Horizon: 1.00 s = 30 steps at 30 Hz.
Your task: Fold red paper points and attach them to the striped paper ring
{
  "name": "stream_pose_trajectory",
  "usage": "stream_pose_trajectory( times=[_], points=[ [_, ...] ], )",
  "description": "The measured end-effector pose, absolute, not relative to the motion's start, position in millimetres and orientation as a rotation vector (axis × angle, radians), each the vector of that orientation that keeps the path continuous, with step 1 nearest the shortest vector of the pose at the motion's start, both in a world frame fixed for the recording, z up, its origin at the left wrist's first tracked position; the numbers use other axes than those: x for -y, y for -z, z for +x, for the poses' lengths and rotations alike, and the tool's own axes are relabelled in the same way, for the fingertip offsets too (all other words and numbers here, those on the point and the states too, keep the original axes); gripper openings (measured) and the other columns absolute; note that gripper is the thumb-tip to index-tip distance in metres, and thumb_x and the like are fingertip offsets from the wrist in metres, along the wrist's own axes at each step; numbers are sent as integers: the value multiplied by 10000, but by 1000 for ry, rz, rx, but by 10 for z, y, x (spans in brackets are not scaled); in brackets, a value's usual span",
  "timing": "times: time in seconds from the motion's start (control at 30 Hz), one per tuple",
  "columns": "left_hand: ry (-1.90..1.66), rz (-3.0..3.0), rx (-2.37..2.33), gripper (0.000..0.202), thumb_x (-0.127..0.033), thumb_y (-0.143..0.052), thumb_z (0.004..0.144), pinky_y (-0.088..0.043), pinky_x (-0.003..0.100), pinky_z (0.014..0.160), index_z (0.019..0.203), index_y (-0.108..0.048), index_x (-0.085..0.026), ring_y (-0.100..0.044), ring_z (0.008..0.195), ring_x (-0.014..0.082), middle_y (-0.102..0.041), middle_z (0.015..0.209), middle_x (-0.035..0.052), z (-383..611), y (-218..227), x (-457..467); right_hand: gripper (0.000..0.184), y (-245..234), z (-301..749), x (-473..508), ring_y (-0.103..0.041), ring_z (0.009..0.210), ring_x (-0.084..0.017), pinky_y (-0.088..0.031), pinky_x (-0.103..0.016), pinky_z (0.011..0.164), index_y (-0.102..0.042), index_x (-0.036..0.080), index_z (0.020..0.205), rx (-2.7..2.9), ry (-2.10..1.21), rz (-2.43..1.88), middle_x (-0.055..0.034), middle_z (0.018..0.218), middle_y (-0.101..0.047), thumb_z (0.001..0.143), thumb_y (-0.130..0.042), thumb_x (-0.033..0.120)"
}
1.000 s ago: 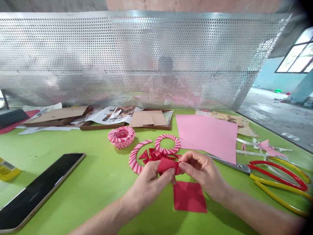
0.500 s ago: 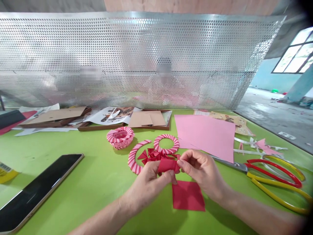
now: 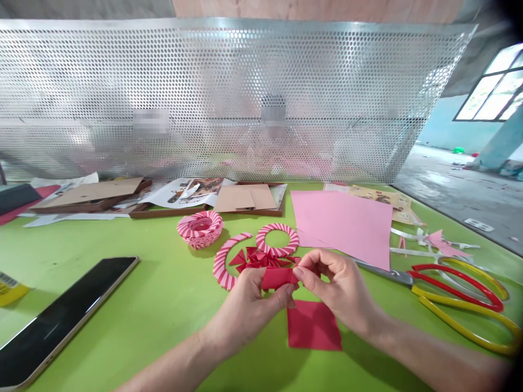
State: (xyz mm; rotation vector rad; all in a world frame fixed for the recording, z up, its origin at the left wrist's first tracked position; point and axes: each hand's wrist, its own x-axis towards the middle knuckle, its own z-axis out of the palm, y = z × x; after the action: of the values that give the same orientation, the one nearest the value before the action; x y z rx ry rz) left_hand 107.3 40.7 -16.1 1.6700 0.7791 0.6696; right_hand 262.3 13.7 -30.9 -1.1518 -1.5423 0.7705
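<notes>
readable text: none | yellow packet (image 3: 10, 291): barcode, too blurred to read

Matt red folded paper (image 3: 278, 278), perf. metal screen (image 3: 229, 92)

Bright daylight, soft shdws, warped edges.

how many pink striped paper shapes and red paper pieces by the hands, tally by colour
pink striped paper: 3 (striped bowl, striped ring, striped open arc)
red paper: 3 (folded red strip, pointed red cluster, flat red square)
total: 6
</notes>
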Motion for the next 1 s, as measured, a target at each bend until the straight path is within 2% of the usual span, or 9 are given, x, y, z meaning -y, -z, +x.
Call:
stream_pose_trajectory(
  times=[0.57,0.73,0.9,1.0],
  points=[
    [-659,1661,-786,231,-167,-473,740,-335,214,557,531,-567,-134,-418,561,112,-468,534,-15,1063,152,-395,115,327,2602,-133,-512,579,-113,-437,-223,536,-521,170,690,1535,-767,-1148,8,641,-555,767,-561,246],
    [-677,1562,-797,215,-189,-521,714,-351,221,574,517,-590,-139,-452,573,119,-521,544,-8,1058,116,-378,128,325,2589,-146,-520,591,-110,-449,-215,542,-507,180,812,1429,-851,-1088,26,643,-528,755,-584,264],
    [-753,1337,-868,177,-205,-584,685,-379,230,600,525,-614,-137,-493,568,126,-595,524,5,1052,105,-375,255,301,2666,-175,-527,598,-120,-449,-247,563,-508,184,972,1347,-919,-1059,-7,709,-553,864,-385,379],
    [-793,1277,-845,187,-182,-584,692,-374,221,593,515,-616,-133,-485,553,112,-598,517,1,1056,114,-385,293,287,2689,-152,-525,649,-131,-443,-257,608,-535,173,919,1409,-988,-1047,-20,735,-550,867,-363,405]
  ],
)
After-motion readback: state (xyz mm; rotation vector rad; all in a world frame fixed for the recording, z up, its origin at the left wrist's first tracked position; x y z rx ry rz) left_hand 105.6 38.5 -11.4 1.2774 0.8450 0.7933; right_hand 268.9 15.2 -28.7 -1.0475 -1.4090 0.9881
